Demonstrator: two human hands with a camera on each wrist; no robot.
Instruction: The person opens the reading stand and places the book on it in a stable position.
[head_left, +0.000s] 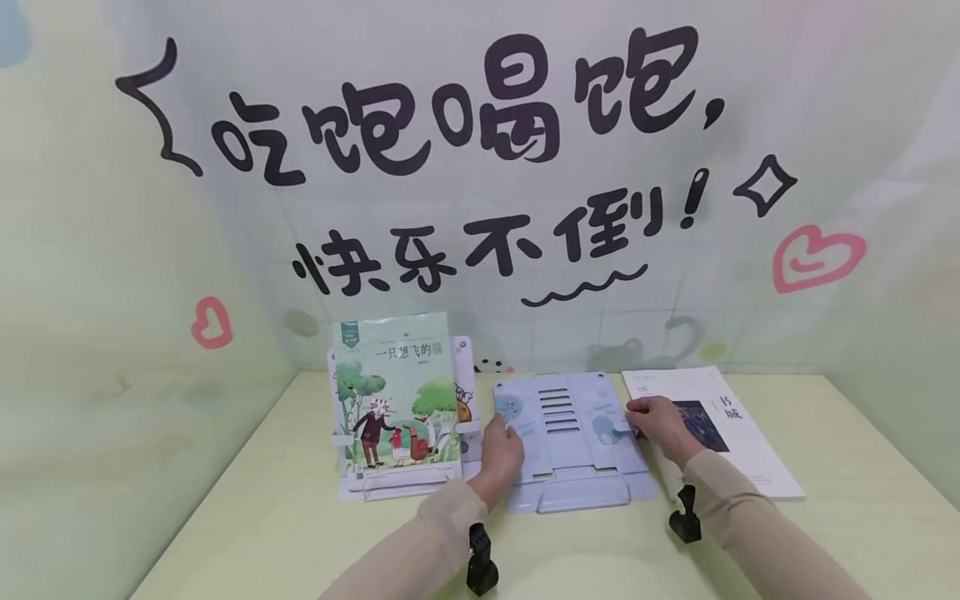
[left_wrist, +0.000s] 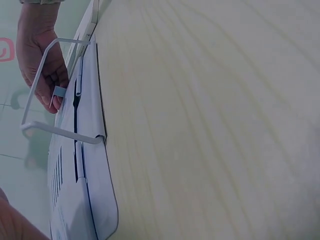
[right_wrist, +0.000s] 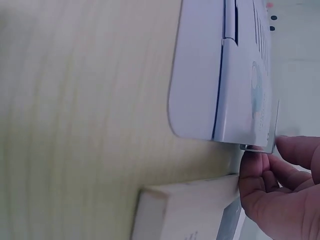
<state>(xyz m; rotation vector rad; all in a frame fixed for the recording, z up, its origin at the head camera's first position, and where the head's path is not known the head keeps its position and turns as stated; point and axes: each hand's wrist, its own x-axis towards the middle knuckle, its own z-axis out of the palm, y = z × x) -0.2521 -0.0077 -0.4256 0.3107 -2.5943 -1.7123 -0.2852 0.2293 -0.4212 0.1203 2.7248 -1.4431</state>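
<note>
Left of centre in the frame, a green picture book (head_left: pixel 405 404) leans on a white stand (head_left: pixel 467 354) set on the pale wood surface (head_left: pixel 247 475). Beside it, the left hand (head_left: pixel 498 461) is at the left edge of a pale blue stand (head_left: pixel 557 446); whether its grip pinches anything cannot be told. The pale blue stand is at lower centre, its wire bracket (left_wrist: pixel 60 132) at the front. At its right edge, the grip of the right hand (head_left: pixel 666 427) pinches a small side clip (right_wrist: pixel 272 143). Farther right, a white-covered volume (head_left: pixel 753 442) lies flat.
</note>
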